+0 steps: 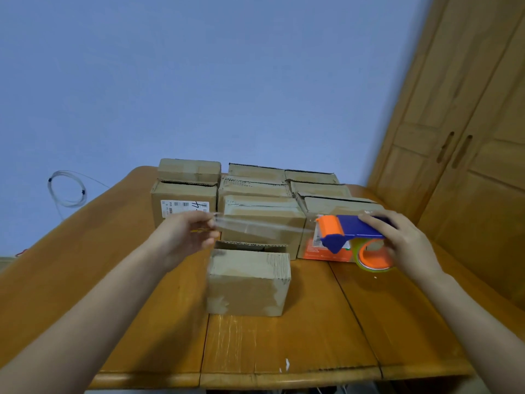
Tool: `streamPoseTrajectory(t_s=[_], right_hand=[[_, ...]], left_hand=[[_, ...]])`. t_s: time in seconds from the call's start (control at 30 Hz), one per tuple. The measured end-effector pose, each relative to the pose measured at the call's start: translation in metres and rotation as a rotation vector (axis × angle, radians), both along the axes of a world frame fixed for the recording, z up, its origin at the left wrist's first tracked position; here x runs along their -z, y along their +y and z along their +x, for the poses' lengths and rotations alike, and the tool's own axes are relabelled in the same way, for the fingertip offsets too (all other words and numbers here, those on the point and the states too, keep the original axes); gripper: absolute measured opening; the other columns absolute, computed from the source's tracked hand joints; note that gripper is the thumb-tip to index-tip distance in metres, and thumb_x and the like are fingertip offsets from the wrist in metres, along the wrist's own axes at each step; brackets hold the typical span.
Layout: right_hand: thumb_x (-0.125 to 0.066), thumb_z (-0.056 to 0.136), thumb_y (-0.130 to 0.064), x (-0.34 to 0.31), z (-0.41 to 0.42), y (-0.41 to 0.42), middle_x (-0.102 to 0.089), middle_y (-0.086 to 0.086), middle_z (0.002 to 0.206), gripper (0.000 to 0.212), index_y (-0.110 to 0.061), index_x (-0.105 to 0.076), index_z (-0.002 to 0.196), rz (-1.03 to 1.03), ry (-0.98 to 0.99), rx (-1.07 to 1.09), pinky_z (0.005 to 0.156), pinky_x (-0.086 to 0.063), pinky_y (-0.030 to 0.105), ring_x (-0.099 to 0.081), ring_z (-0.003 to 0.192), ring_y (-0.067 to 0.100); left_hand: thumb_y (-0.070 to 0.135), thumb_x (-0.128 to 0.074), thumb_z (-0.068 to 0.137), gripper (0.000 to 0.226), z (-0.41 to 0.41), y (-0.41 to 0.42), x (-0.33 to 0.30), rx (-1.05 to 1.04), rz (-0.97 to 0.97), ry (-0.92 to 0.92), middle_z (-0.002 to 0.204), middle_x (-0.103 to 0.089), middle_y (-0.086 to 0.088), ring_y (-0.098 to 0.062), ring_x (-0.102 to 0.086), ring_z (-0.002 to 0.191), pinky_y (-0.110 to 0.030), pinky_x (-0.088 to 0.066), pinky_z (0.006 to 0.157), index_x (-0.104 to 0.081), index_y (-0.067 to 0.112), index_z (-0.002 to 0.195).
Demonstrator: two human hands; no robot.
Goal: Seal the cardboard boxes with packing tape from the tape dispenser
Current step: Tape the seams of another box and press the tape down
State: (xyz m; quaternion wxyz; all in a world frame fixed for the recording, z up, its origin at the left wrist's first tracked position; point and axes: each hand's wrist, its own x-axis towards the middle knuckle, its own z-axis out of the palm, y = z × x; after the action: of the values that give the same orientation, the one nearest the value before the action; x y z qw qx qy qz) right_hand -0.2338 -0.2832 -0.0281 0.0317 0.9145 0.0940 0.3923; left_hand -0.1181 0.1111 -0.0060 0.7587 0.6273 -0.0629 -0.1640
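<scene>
A small cardboard box (248,282) stands alone near the middle of the wooden table (284,351). Above it a strip of clear packing tape (255,227) stretches level between my hands. My left hand (190,237) pinches the strip's free end at the left. My right hand (403,240) grips the blue and orange tape dispenser (352,233) at the right, with its orange-cored tape roll (372,255) hanging below the palm. Both hands are held above the table, higher than the box's top.
Several more cardboard boxes (262,220) are packed in rows behind the single box, one with an orange printed side (324,253). A wooden wardrobe (468,137) rises at the right. A coil of clear cable (66,189) hangs on the blue wall at the left.
</scene>
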Motion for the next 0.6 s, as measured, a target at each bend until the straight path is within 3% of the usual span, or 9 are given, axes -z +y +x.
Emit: streamPoseTrajectory(t_s=[0.1, 0.23, 0.37, 0.47, 0.6], right_hand=[[-0.081, 0.066, 0.005, 0.007, 0.0, -0.002, -0.059, 0.017, 0.118, 0.07, -0.014, -0.056, 0.129, 0.031, -0.017, 0.019, 0.07, -0.054, 0.04, -0.051, 0.11, 0.029], [-0.08, 0.067, 0.007, 0.01, 0.001, -0.003, -0.058, 0.017, 0.119, 0.071, -0.014, -0.055, 0.13, 0.042, -0.025, 0.031, 0.07, -0.055, 0.04, -0.053, 0.11, 0.033], [-0.078, 0.067, 0.012, 0.015, 0.0, -0.006, -0.059, 0.016, 0.117, 0.07, -0.015, -0.056, 0.128, 0.043, -0.03, 0.044, 0.07, -0.055, 0.041, -0.054, 0.108, 0.033], [-0.074, 0.065, 0.019, 0.022, -0.003, -0.009, -0.061, 0.019, 0.115, 0.066, -0.009, -0.062, 0.124, 0.047, -0.021, 0.061, 0.071, -0.056, 0.046, -0.057, 0.105, 0.039], [-0.071, 0.062, 0.022, 0.037, -0.004, -0.009, -0.061, 0.018, 0.114, 0.069, -0.01, -0.062, 0.123, 0.083, -0.012, 0.076, 0.072, -0.056, 0.047, -0.058, 0.104, 0.039]], left_hand=[[0.009, -0.047, 0.098, 0.027, -0.006, -0.014, 0.006, -0.027, -0.242, 0.134, 0.082, -0.069, -0.016, -0.025, -0.068, 0.077, -0.029, -0.061, 0.065, -0.052, 0.005, 0.072], [0.01, -0.044, 0.098, 0.018, -0.003, -0.021, 0.019, -0.02, -0.426, 0.158, 0.106, -0.067, -0.021, -0.027, -0.07, 0.088, -0.036, -0.058, 0.081, -0.05, 0.008, 0.081], [0.014, -0.042, 0.1, 0.018, -0.008, -0.021, 0.04, 0.015, -0.301, 0.063, 0.114, -0.068, -0.017, -0.025, -0.065, 0.108, -0.041, -0.044, 0.105, -0.055, 0.008, 0.088], [0.013, -0.045, 0.098, 0.025, -0.016, -0.022, 0.043, 0.018, -0.173, -0.087, 0.111, -0.071, -0.009, -0.023, -0.061, 0.114, -0.038, -0.039, 0.108, -0.064, 0.009, 0.082], [0.011, -0.048, 0.097, 0.029, -0.013, -0.024, 0.043, -0.024, -0.199, -0.112, 0.115, -0.069, -0.009, -0.024, -0.06, 0.115, -0.043, -0.039, 0.108, -0.061, 0.01, 0.071]])
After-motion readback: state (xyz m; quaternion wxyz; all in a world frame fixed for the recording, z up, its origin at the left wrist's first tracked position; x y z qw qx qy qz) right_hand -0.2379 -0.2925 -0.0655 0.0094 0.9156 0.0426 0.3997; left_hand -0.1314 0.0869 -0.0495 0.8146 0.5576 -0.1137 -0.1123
